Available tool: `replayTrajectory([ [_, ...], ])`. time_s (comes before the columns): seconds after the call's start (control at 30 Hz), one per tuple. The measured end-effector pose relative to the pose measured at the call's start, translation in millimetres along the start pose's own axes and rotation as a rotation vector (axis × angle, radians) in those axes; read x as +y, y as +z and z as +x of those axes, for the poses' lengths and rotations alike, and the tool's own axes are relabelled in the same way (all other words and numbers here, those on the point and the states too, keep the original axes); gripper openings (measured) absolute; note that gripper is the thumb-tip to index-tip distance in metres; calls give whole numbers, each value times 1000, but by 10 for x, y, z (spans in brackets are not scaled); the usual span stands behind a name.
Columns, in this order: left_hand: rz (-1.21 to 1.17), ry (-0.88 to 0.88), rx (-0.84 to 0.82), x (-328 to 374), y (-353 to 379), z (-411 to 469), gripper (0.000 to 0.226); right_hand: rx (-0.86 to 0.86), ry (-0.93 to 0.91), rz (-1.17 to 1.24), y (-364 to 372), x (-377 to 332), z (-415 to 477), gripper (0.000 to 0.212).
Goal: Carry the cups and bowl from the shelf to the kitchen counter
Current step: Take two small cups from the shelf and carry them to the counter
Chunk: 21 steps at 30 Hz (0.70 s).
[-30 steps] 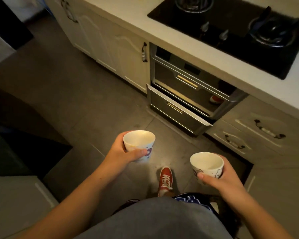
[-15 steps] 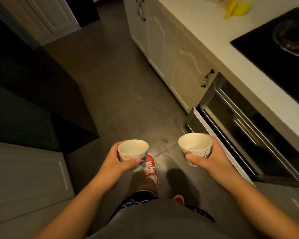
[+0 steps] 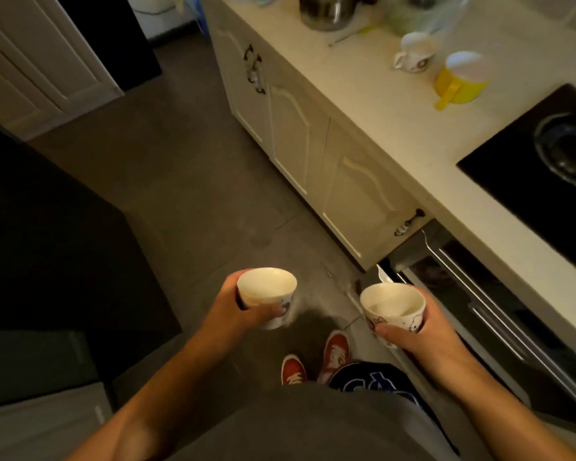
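Note:
My left hand point(image 3: 233, 311) grips a small white cup point(image 3: 267, 291) with a cartoon print, held upright above the grey floor. My right hand point(image 3: 423, 334) grips a second white cup point(image 3: 392, 306) of the same kind, also upright, just in front of the oven. Both cups look empty inside. The cream kitchen counter point(image 3: 396, 128) runs along the right, above and beyond both hands. No bowl or shelf is in view.
On the counter stand a white mug point(image 3: 413, 54), a yellow cup with a handle point(image 3: 459, 79), a steel pot point(image 3: 326, 10) and a black hob point(image 3: 539, 174). An oven point(image 3: 499, 304) with a partly open drawer sits below. Dark furniture point(image 3: 47, 244) stands on the left.
The view has swung left along the counter, bringing the mug, yellow cup and pot into sight. Both hands still hold their cups at the same height; my feet have stepped forward.

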<state>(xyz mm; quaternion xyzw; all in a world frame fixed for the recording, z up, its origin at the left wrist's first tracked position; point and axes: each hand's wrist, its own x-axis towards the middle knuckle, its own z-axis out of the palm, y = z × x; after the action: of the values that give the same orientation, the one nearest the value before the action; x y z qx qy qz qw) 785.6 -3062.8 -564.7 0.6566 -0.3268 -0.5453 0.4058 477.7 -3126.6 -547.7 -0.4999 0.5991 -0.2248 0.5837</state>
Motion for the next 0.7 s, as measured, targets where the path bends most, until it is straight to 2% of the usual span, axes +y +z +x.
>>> replayTrajectory([
  [0.17, -23, 59, -97, 426, 177, 758, 79, 48, 74, 7, -202, -107, 343, 67],
  [0.33, -4, 26, -127, 823, 233, 1499, 78, 62, 102, 16, -277, -283, 974, 70],
  [0.5, 14, -34, -75, 1179, -19, 2024, 77, 17, 32, -47, -261, -690, 1761, 77],
  [0.7, -51, -35, 40, 1515, -316, 2468, 80, -49, -99, -25, -126, -1250, 2604, 63],
])
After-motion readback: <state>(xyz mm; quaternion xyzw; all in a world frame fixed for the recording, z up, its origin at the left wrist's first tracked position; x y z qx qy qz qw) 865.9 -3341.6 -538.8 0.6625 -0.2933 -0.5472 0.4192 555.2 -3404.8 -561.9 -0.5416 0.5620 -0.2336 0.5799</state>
